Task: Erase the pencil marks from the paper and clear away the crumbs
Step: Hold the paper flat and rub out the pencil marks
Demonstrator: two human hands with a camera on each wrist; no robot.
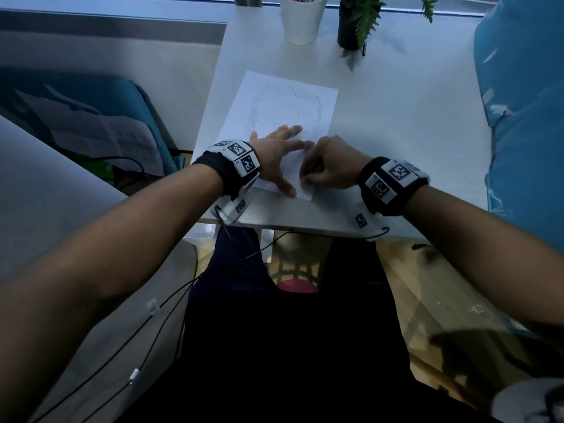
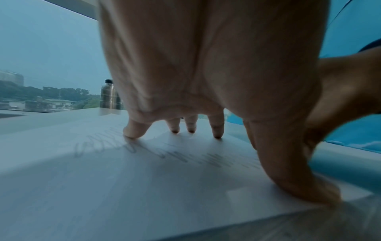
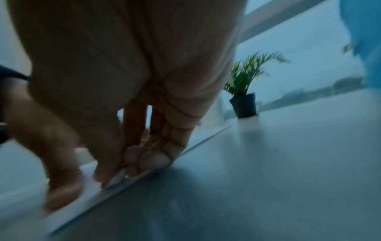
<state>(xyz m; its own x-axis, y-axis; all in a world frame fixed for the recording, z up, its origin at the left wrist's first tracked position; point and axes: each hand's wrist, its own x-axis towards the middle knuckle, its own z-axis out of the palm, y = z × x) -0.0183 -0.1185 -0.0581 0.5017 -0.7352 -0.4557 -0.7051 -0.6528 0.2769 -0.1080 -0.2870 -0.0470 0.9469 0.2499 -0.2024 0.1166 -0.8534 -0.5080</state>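
A white sheet of paper (image 1: 287,105) with faint pencil marks (image 2: 185,156) lies on the white desk (image 1: 396,132). My left hand (image 1: 274,154) is spread on the sheet's near part, its straight fingertips (image 2: 216,130) and thumb pressing the paper (image 2: 103,179) down. My right hand (image 1: 323,169) is curled just to its right, at the paper's near right edge. In the right wrist view its thumb and fingers pinch a small pale eraser (image 3: 116,179) against the paper (image 3: 86,195). The head view hides the eraser under the hand. I cannot make out any crumbs.
A white cup (image 1: 303,18) and a black pot with a green plant (image 1: 351,25) stand at the desk's far edge, a metal bottle (image 2: 109,96) beside them. A blue covered object (image 1: 525,117) borders the desk's right side. The desk's front edge (image 1: 305,224) runs just below my wrists.
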